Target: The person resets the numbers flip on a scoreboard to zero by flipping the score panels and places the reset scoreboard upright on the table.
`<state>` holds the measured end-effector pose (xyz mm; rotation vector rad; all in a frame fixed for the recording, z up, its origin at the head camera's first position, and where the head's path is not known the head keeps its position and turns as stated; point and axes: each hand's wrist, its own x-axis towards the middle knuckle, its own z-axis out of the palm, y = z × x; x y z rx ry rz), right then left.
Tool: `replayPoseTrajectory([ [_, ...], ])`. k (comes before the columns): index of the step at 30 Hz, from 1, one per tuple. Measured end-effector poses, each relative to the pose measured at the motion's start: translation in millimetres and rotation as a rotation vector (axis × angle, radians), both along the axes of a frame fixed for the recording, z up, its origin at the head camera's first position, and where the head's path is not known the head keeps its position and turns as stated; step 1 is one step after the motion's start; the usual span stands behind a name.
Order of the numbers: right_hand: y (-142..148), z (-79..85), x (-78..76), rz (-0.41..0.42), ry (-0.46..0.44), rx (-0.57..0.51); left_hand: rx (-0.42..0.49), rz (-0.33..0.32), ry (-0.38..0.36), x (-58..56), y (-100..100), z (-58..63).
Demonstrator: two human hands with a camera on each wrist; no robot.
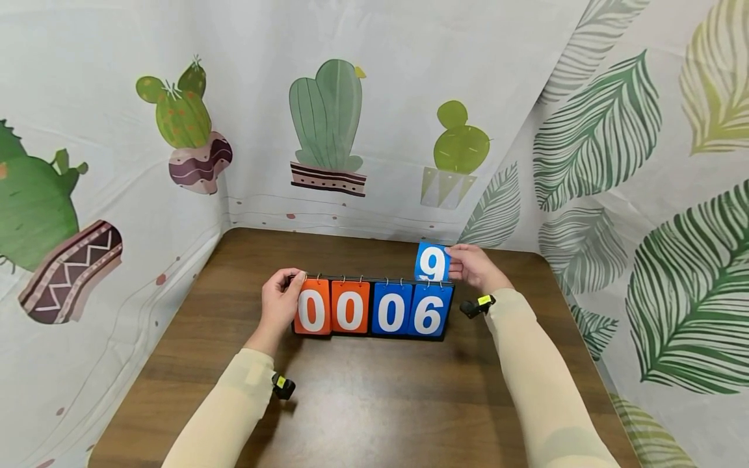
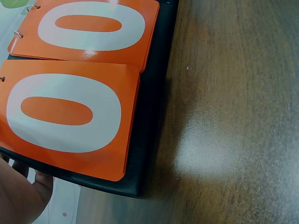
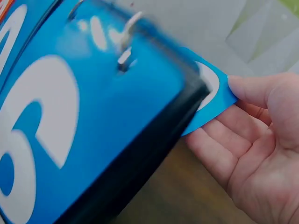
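A black tabletop flip scoreboard (image 2: 147,116) with number cards on metal rings stands tilted on the table, reading 0 0 6 in part: two orange zeros, then a blue zero and a blue 6 (image 1: 428,311). My left hand (image 1: 277,302) grips its upper left corner, thumb on the front near the outer orange card (image 1: 312,286); in the left wrist view the fingers reach behind the board. Between thumb and fingers my right hand (image 1: 474,265) pinches a blue number card (image 1: 422,260) marked 9, raised above the top edge at the right end.
The brown wooden table (image 1: 345,403) extends in front of the scoreboard and to both sides. White cloth (image 1: 257,130) printed with cacti and leaves hangs behind and beside it. Black wrist cameras (image 1: 284,388) sit on both cream sleeves (image 1: 538,364).
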<state>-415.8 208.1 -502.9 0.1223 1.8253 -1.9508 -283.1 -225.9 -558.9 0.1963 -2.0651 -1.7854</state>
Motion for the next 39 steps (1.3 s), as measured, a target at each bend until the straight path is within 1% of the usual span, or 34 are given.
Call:
replayPoseTrajectory([
  [6, 7, 28.1, -2.1, 0.024, 0.022, -0.106, 0.002, -0.005, -0.002, 0.5, 0, 0.7],
  [11, 10, 51.0, 0.9, 0.037, 0.065, -0.165, 0.004, -0.003, -0.007, 0.0, 0, 0.2],
  [17, 9, 72.0, 9.5, 0.116, 0.146, -0.206, 0.016, -0.001, 0.001, -2.0, 0, 0.9],
  [18, 9, 74.5, 11.5, 0.129, 0.159, -0.209, 0.016, -0.002, 0.001, -1.7, 0, 2.2],
  [21, 9, 81.1, 19.4, 0.162, 0.193, -0.207, 0.000, -0.003, -0.004, 5.7, 4, 14.9],
  [25, 10, 88.0, 34.7, 0.204, 0.255, -0.180, -0.009, -0.009, -0.006, 15.3, 9, 30.5],
  [27, 11, 89.9, 44.0, 0.232, 0.297, -0.180, -0.006, -0.012, -0.004, 15.3, 9, 30.9],
  [29, 11, 89.8, 52.6, 0.262, 0.338, -0.194, 0.000, -0.016, 0.002, 14.6, 9, 30.0],
  [33, 11, 86.4, 70.1, 0.314, 0.430, -0.209, 0.006, 0.007, -0.002, 5.8, 5, 15.4],
  [36, 13, 83.3, 83.1, 0.339, 0.510, -0.143, 0.004, 0.027, -0.008, -1.6, 2, 2.8],
  [39, 16, 79.9, 95.8, 0.365, 0.591, -0.018, 0.004, 0.028, -0.011, -1.7, 2, 1.7],
])
